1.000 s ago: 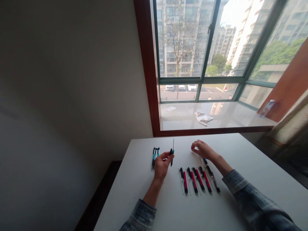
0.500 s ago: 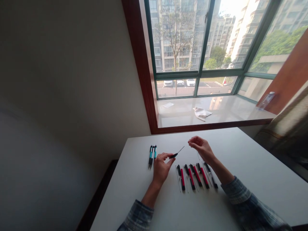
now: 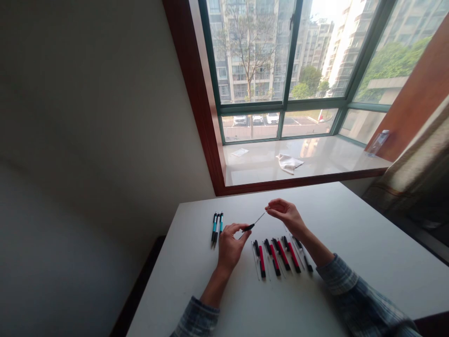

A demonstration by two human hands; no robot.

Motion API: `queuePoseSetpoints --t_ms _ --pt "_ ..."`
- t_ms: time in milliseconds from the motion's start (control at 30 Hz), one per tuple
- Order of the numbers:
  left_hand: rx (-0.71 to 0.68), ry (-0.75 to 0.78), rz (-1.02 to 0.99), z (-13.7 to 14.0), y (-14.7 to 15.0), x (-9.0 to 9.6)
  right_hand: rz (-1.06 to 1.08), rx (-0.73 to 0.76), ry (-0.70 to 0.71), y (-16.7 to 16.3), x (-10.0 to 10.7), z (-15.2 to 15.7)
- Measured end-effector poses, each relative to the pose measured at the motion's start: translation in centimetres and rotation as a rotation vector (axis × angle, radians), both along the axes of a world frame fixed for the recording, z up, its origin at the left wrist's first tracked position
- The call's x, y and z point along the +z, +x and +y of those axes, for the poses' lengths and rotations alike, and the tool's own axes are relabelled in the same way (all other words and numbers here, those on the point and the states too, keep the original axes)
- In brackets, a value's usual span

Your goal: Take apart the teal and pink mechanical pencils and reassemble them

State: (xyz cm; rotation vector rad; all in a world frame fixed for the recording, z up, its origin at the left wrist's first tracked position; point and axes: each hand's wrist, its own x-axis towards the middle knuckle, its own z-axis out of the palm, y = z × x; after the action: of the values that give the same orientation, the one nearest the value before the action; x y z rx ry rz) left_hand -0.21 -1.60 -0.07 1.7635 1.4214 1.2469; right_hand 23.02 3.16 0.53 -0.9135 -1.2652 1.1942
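Note:
My left hand (image 3: pixel 229 248) is closed in a pinch on a black pen part (image 3: pixel 249 227) above the table. Out of that part a thin pen refill (image 3: pixel 259 218) sticks up to the right. At the refill's far end, my right hand (image 3: pixel 286 216) has its thumb and fingertips pinched together; what lies between them is too small to make out. Below the hands lies a row of taken-apart pens: red and black barrels (image 3: pixel 274 260), black pieces (image 3: pixel 257 248) and thin pale refills (image 3: pixel 254 262).
Several turquoise and black pens (image 3: pixel 214 229) lie together at the left of the white table (image 3: pixel 280 309). Behind it, the window sill (image 3: pixel 252 173) bears a white cloth (image 3: pixel 289 164), a paper (image 3: pixel 240 152) and a clear bottle (image 3: pixel 378 143). A curtain (image 3: pixel 396 187) hangs at right.
My right hand has come closer to the tip of the refill, closing the gap. My left hand keeps its hold on the black pen part. The whole view has shifted slightly.

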Motion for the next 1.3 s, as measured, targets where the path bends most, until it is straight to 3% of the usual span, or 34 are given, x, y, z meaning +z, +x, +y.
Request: queuePoseSetpoints --t_ms 433,667,800,1033,1100,1300 --pt "-0.032 -0.025 0.025 -0.2 0.1 0.3 -0.059 0.137 0.003 -1.0 -0.4 -0.4" --pt "-0.095 -0.020 0.035 -0.5 0.4 0.7 -0.289 0.307 0.090 -2.3 -0.5 -1.4" --pt "-0.099 -0.001 0.056 -0.5 0.6 0.7 -0.227 0.257 0.123 -2.8 -0.4 -1.6" --pt "-0.002 0.008 0.103 -0.3 0.2 0.5 0.197 -0.015 -0.009 0.3 0.1 0.2" --pt "0.039 0.061 0.125 0.0 -0.1 0.3 0.122 -0.053 0.004 1.1 0.0 0.5" --pt "0.110 0.215 0.235 0.5 -0.8 0.2 -0.423 -0.027 0.192 0.6 -0.2 0.0"
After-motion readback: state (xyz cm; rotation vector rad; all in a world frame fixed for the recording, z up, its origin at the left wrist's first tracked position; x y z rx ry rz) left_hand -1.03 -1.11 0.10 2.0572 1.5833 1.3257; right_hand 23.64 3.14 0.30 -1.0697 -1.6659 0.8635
